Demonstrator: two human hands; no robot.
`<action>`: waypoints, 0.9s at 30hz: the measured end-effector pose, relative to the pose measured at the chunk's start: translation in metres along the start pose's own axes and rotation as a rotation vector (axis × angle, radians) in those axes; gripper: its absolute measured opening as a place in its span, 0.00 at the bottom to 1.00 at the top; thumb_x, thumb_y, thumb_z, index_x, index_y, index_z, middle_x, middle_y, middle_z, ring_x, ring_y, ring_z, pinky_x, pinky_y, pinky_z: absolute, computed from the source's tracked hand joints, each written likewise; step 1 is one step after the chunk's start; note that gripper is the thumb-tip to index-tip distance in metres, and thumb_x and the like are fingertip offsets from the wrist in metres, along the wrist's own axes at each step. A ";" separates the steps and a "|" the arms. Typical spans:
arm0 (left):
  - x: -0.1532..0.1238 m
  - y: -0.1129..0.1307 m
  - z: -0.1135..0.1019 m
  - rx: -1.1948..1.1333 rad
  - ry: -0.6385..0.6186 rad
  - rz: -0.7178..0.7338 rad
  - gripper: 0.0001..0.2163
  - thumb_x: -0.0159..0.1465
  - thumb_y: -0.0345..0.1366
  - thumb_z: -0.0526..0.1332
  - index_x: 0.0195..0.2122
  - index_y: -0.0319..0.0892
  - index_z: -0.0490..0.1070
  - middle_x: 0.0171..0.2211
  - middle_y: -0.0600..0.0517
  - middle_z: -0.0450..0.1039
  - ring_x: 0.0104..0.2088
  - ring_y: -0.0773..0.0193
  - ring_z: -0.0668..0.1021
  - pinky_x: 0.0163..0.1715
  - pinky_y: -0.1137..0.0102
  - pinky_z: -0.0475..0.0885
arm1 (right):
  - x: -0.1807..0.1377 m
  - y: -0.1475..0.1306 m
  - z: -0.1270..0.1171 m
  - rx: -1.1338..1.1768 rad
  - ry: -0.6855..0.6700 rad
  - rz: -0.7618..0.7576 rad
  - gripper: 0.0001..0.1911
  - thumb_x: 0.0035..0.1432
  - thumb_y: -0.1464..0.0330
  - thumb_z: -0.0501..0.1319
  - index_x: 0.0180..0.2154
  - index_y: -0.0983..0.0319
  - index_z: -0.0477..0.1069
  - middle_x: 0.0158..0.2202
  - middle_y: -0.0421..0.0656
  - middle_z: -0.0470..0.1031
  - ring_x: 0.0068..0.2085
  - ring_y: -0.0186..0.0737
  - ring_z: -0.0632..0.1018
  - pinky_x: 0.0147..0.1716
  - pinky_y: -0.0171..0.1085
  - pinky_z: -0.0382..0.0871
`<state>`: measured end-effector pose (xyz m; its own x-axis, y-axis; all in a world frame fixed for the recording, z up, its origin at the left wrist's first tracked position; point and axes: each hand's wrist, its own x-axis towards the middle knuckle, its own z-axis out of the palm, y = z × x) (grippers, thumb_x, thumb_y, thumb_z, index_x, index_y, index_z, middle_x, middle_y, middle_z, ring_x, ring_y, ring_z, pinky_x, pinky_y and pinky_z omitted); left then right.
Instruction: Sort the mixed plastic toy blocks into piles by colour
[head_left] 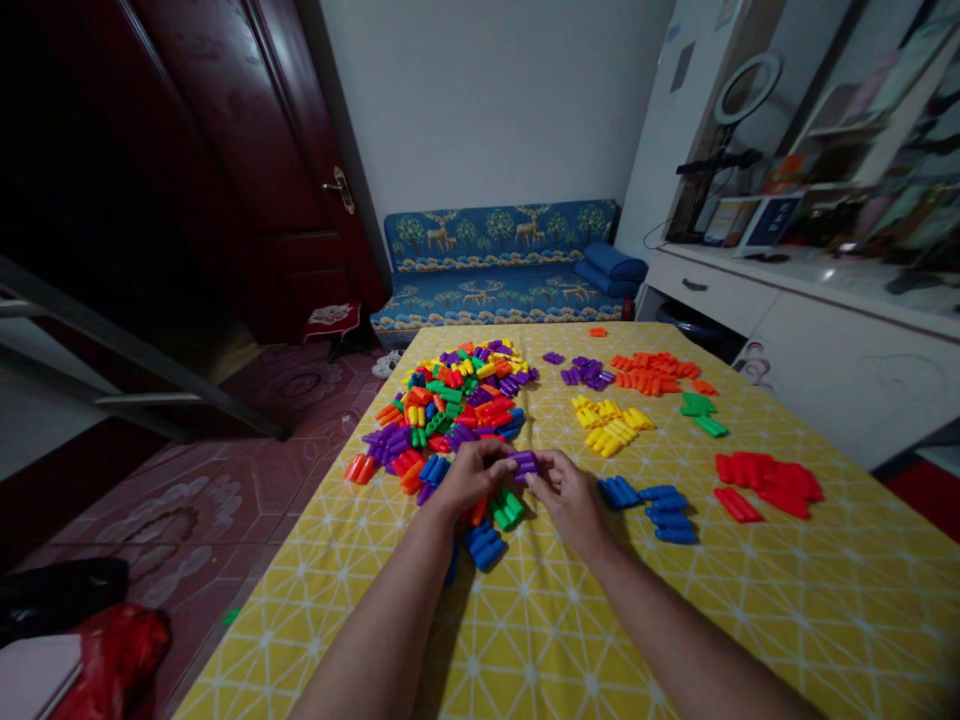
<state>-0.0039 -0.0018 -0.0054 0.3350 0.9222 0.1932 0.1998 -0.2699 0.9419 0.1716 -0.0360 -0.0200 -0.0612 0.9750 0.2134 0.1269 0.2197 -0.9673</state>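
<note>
My left hand and my right hand meet over the yellow tablecloth, both pinched on a purple plastic block held between them. Just below the hands lie a green block, an orange one and some blue blocks. A mixed heap of coloured blocks lies beyond my left hand. To the right sit sorted groups: blue blocks, yellow blocks, red blocks, orange blocks, purple blocks and green blocks.
The table's left edge drops to a red tiled floor. A blue patterned sofa stands against the far wall, a dark wooden door to its left. A white cabinet with a ring light runs along the right.
</note>
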 end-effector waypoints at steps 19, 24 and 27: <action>0.004 -0.006 -0.005 0.239 0.086 0.034 0.17 0.65 0.46 0.56 0.30 0.37 0.75 0.25 0.53 0.73 0.27 0.67 0.72 0.27 0.74 0.63 | 0.130 -0.006 -0.057 -0.132 0.397 -0.055 0.25 0.45 0.68 0.63 0.48 0.65 0.67 0.49 0.56 0.74 0.41 0.46 0.80 0.42 0.47 0.75; 0.004 -0.006 -0.004 0.250 0.078 0.043 0.16 0.65 0.44 0.57 0.31 0.37 0.76 0.26 0.52 0.75 0.28 0.66 0.74 0.28 0.74 0.65 | 0.072 0.005 -0.023 -0.113 0.245 -0.120 0.23 0.51 0.65 0.60 0.50 0.62 0.66 0.53 0.53 0.71 0.46 0.46 0.79 0.41 0.45 0.76; 0.004 -0.002 -0.004 0.248 0.120 0.062 0.12 0.64 0.40 0.58 0.36 0.38 0.77 0.33 0.50 0.78 0.33 0.63 0.77 0.34 0.72 0.69 | 0.029 -0.004 -0.004 -0.189 0.107 -0.121 0.16 0.54 0.66 0.59 0.46 0.60 0.70 0.46 0.48 0.75 0.45 0.44 0.79 0.39 0.41 0.76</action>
<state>-0.0064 0.0037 -0.0055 0.2448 0.9242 0.2932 0.4063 -0.3724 0.8344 0.1730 -0.0090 -0.0094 0.0166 0.9369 0.3492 0.3087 0.3274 -0.8930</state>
